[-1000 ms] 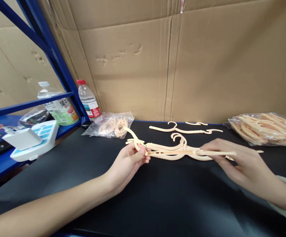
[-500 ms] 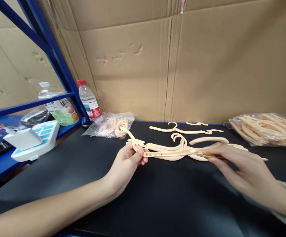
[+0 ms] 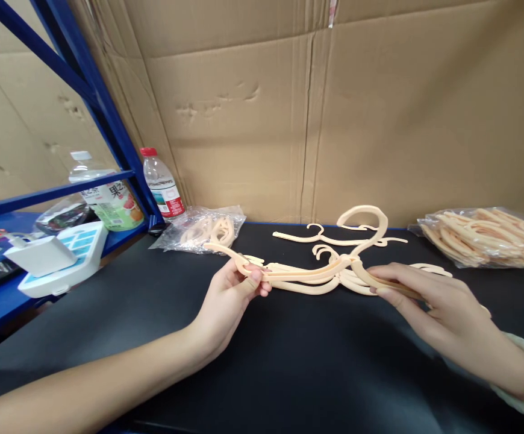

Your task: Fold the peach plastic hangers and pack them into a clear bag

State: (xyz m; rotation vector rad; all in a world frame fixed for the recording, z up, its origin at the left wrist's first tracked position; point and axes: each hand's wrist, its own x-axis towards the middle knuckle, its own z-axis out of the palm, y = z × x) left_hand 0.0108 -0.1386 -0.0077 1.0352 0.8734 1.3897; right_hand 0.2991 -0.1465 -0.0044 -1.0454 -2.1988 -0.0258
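Cream plastic hanger (image 3: 316, 272) held at both ends above the black tabletop (image 3: 289, 361), hook standing up.

Behind stood a tall brown cardboard wall (image 3: 334, 120) and, at the left, a blue metal shelf rack (image 3: 85, 90). On the table lay a clear bag of cream hangers (image 3: 483, 236), a smaller clear bag of cream plastic parts (image 3: 203, 230), and loose cream hangers (image 3: 334, 238) near the wall. The left hand (image 3: 228, 301) pinched one arm of the hanger between thumb and fingers; the right hand (image 3: 438, 298) pinched the other arm.
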